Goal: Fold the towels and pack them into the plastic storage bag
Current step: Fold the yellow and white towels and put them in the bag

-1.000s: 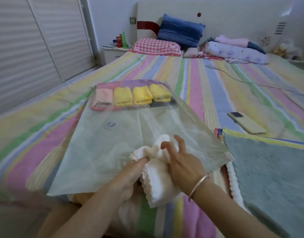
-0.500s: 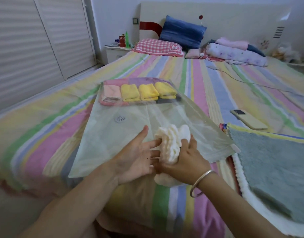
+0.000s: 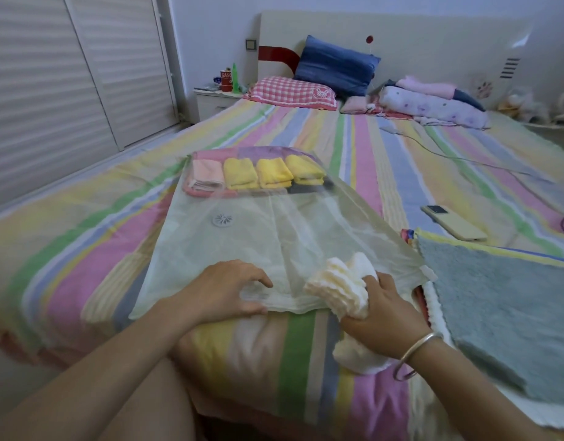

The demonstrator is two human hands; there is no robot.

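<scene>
Clearly the cream towel (image 3: 339, 289) is light and soft: folded into a thick wad, it bulges out above the right hand (image 3: 384, 316), whose fingers are curled tight round its middle, and a loose tail droops below the wrist. It looks likely to spring open if held by one layer only, so a grip round the whole stack suits it, with the folded end leading. Just left of that hand, the left hand (image 3: 223, 292) pinches the near edge of the plastic bag (image 3: 274, 240) between thumb and curled fingers. The film is thin, limp and probably slippery, so the mouth needs lifting by its top layer to gape; whether the two layers are parted cannot be told. Well beyond both hands, at the bag's far end, a pink towel (image 3: 207, 178) and three yellow towels (image 3: 272, 173) lie in a row. Right of the right hand, a large grey towel (image 3: 497, 300) lies spread on the bed (image 3: 83, 237).
</scene>
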